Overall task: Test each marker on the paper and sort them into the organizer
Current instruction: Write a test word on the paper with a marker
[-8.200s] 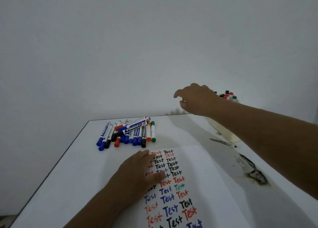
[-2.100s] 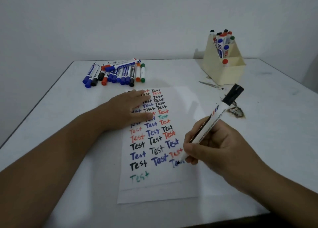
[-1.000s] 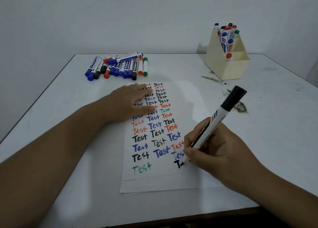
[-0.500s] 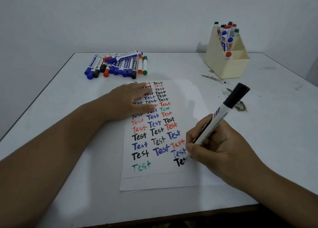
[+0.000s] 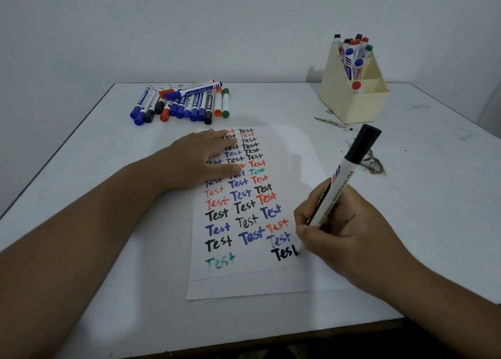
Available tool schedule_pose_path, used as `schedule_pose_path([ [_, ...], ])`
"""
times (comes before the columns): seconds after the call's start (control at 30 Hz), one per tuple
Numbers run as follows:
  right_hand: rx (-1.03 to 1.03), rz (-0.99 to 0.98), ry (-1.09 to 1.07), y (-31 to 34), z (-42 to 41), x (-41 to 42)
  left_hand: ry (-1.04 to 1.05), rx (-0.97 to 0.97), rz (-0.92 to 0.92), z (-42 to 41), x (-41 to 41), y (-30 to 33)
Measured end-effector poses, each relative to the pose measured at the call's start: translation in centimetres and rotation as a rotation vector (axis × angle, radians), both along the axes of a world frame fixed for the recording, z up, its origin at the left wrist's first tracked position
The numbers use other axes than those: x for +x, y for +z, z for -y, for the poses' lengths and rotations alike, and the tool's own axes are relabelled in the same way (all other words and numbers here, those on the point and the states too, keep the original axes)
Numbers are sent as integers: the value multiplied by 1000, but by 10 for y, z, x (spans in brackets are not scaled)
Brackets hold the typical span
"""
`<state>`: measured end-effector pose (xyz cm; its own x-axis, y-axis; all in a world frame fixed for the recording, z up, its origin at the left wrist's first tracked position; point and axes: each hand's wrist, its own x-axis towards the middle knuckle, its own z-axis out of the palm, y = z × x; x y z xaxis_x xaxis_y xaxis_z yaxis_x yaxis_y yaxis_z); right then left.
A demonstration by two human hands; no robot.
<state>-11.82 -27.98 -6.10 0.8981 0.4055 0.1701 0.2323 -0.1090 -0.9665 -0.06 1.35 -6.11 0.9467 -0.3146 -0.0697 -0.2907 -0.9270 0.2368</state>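
Right hand grips our black marker, tip on paper; left hand flat at ten o'clock; organizer at twelve.

White table, paper, loose marker pile, cream organizer, dark stains

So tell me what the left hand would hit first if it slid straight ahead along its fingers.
Probably nothing: past the left hand lie only paper and bare table.
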Motion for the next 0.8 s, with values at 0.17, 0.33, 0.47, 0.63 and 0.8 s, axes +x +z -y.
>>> schedule_pose_path([
  [0.17, 22, 10, -8, 0, -1, 0, 0, -6, -1, 0, 0, 1],
  [0.33, 39, 8, -70, -1, 0, 2, -2, -1, -9, 1, 0, 0],
  [0.47, 102, -99, -79, 7, -1, 14, 12, -4, -7, 3, -2, 0],
  [0.63, -429, 216, -96, 38, -2, 50, 77, -140, 27, 7, -7, 1],
  [0.8, -1111, 938, -170, 52, -2, 104, 90, -399, 314, 14, -16, 12],
])
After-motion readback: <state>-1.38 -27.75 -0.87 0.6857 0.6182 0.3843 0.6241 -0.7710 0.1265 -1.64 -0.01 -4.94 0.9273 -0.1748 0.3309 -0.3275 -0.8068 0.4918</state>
